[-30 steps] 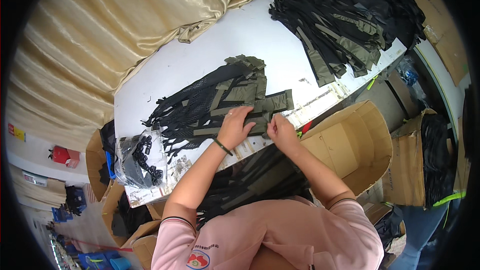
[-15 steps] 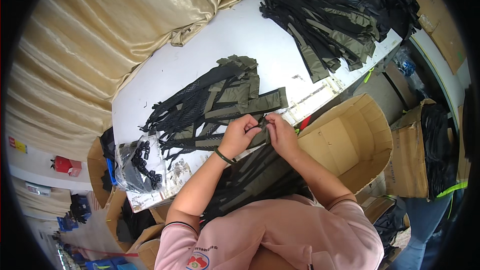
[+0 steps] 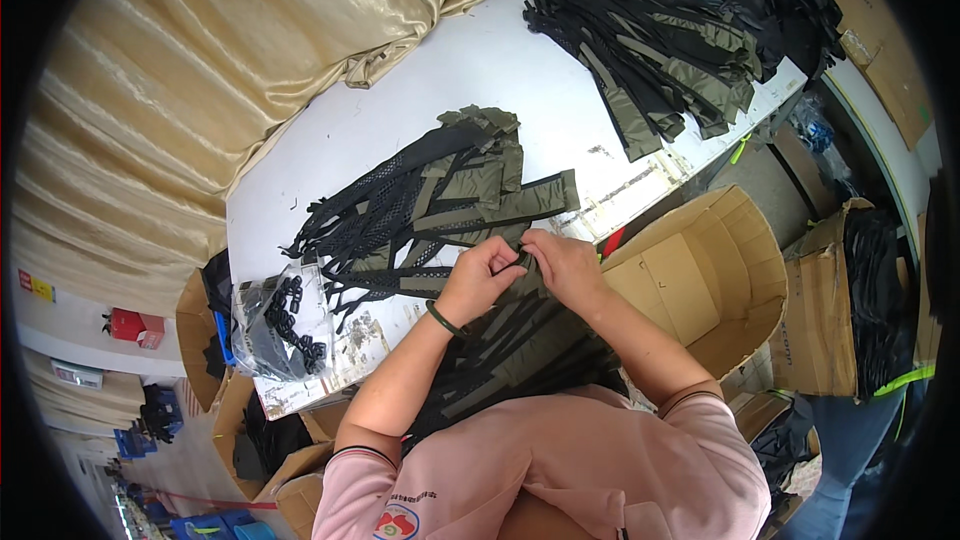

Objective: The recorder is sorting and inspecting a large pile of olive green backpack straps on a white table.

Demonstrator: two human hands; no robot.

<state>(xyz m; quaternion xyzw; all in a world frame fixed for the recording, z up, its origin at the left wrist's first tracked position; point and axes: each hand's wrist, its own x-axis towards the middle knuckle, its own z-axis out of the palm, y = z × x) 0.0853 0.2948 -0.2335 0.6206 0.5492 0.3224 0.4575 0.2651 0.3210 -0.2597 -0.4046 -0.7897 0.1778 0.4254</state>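
My left hand (image 3: 478,282) and my right hand (image 3: 568,268) meet at the table's front edge, both closed in a pinch. Between their fingertips is the end of a black and olive fabric strap (image 3: 526,286); the small part they grip is mostly hidden. More black and olive straps (image 3: 515,345) hang down between my forearms onto my lap. Just beyond my hands lies a heap of olive and black mesh straps (image 3: 455,190) on the white table (image 3: 350,135). A clear plastic bag with small black buckles (image 3: 296,325) sits left of that heap.
A larger pile of black and olive pieces (image 3: 690,50) covers the far right of the table. An open cardboard box (image 3: 690,280) stands right of my arm, with another box (image 3: 815,315) holding dark pieces beyond. A gold curtain (image 3: 220,60) borders the table's far left.
My right hand has turned slightly and its fingertips have come closer to the left hand's. Both hands still pinch the strap, and the view has shifted a little.
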